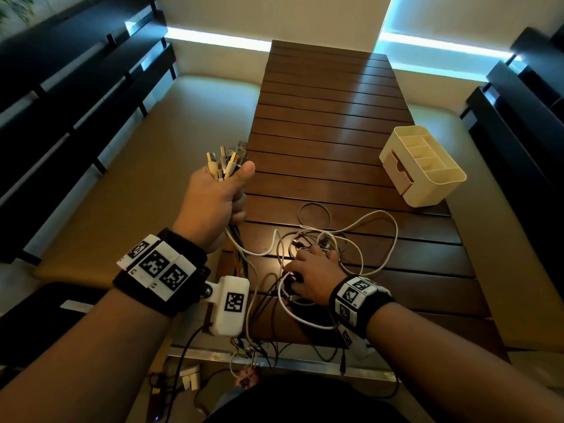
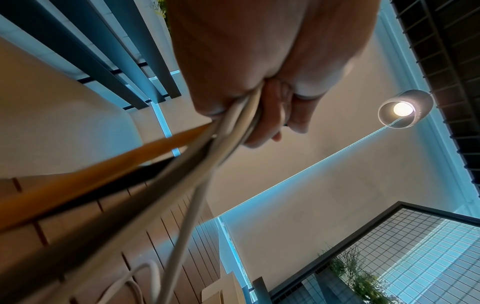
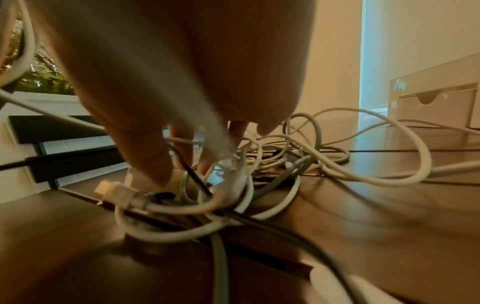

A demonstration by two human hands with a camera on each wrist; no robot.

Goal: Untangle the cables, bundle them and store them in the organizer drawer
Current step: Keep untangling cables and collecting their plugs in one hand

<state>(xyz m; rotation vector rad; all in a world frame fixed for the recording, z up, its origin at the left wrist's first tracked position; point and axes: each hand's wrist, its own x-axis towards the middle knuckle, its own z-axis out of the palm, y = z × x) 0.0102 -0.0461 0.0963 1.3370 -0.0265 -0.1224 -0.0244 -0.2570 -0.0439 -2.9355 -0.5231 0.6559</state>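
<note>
My left hand [image 1: 213, 199] is fisted round the gathered plug ends [image 1: 227, 160]. My right hand [image 1: 311, 276], fingers spread, digs into the cables [image 3: 259, 164] still tangled on the near table [image 1: 335, 117]. Nothing is bundled; the organizer's drawer [image 1: 396, 170], far right, stays closed.

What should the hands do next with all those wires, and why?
Probably the right hand should pull one connector free from the tangled cables and pass it to the left hand, which grips the gathered plug ends; the pile on the table still looks knotted.
</note>
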